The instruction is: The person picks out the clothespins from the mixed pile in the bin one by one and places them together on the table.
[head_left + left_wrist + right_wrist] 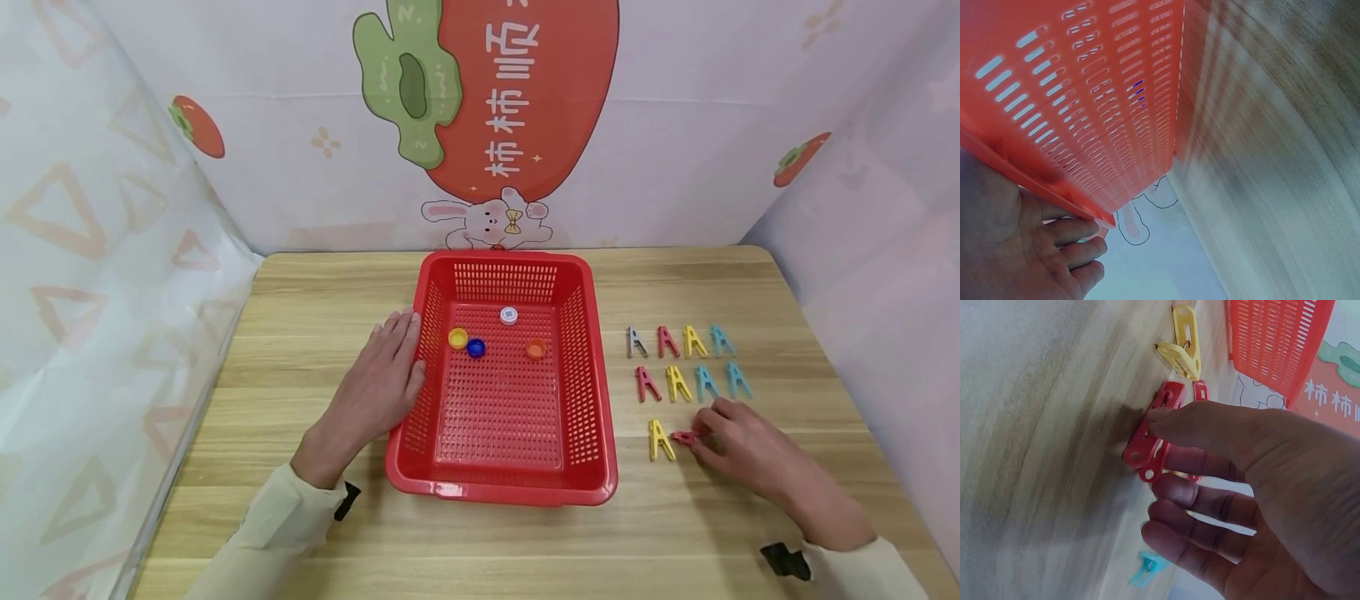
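In the right wrist view my right hand pinches a red clothespin between thumb and index finger, close over the wood. Just left of it on the table stands a yellow clothespin. My left hand rests on the left rim of a red plastic basket, its fingers fairly straight along the edge. Inside the basket lie a yellow cap, a blue cap, an orange cap and a white cap.
Two rows of clothespins lie beyond my right hand, among them a grey one, a red one and a blue one. The wooden table ends at a printed cloth backdrop behind and at both sides.
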Available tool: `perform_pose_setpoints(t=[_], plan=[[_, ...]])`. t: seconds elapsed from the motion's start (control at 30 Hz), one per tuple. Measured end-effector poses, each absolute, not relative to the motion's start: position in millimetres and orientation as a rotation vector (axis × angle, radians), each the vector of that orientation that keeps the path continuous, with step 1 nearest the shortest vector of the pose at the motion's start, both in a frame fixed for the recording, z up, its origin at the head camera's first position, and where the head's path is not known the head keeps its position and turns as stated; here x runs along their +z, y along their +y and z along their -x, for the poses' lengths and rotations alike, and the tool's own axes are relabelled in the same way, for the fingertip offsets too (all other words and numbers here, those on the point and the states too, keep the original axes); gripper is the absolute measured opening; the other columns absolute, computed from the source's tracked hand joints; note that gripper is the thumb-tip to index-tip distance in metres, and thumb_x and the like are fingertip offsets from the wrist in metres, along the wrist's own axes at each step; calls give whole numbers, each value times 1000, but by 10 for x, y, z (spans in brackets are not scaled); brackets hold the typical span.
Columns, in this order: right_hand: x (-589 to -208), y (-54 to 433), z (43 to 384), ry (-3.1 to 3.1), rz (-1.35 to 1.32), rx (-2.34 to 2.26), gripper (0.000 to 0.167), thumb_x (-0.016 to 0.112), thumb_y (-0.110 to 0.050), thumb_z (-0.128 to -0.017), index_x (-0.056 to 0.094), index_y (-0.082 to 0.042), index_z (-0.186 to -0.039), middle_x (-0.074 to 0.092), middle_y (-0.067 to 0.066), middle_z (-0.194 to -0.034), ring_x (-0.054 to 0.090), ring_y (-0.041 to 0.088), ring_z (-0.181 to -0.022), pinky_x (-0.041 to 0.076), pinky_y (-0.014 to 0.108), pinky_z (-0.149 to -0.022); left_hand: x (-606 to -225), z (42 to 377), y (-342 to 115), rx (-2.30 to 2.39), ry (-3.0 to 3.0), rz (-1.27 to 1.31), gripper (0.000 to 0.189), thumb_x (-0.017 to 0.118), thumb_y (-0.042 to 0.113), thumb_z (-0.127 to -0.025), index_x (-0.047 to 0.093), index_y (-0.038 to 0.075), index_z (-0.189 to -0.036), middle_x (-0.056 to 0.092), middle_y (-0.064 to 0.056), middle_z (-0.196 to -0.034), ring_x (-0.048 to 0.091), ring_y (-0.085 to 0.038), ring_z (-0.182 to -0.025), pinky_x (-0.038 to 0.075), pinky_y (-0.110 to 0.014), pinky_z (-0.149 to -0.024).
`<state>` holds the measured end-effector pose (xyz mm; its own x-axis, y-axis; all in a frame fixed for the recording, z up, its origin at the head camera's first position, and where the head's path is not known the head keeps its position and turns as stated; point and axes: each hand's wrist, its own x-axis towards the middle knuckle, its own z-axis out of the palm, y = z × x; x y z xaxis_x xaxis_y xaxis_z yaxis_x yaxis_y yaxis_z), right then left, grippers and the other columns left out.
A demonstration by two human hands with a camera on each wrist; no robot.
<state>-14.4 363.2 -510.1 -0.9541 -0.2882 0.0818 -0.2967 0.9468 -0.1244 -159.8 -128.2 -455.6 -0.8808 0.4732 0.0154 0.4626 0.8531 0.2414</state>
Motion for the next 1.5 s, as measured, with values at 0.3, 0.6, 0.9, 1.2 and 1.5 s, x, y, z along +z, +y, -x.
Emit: perform_pose_setpoints(t=[0.3,0.6,0.9,1.2,1.5], plan=[[-5115,3599,111,-3108,-258,246,28,94,-19,-83,68,-8,-87,54,-3,-77,44,11,-68,41,29,-58,-4553,1595,-1280,370,2979,-752,77,53,29,-111,19,1,-173,21,-19,-182,17,-40,-170,17,-56,-138],[-5146,3541,38,-3026,-171,268,37,90,-17,-83,55,-10,-75,43,-4,-66,38,10,-59,32,25,-52,-4541,1594,-1283,361,2980,-758,76,52,29,-111,19,0,-173,20,-20,-182,18,-40,-170,17,-56,-138],[-5078,3445,62,-3202,146,394,40,81,-27,-95,53,-8,-74,44,1,-64,43,16,-60,30,28,-54,-4542,1597,-1281,364,2974,-754,76,51,29,-111,19,0,-173,20,-20,-182,18,-40,-170,17,-56,-138],[-5059,3411,71,-3221,277,455,37,78,-28,-97,60,-3,-77,50,3,-65,47,17,-60,34,29,-53,-4546,1599,-1284,370,2975,-754,76,52,29,-111,19,0,-173,20,-19,-182,18,-40,-170,17,-56,-138],[-5072,3410,68,-3226,286,455,38,79,-29,-98,61,-4,-76,51,3,-64,47,17,-60,34,30,-53,-4550,1597,-1284,377,2970,-742,78,54,29,-110,18,1,-173,19,-18,-182,17,-40,-170,16,-57,-138]])
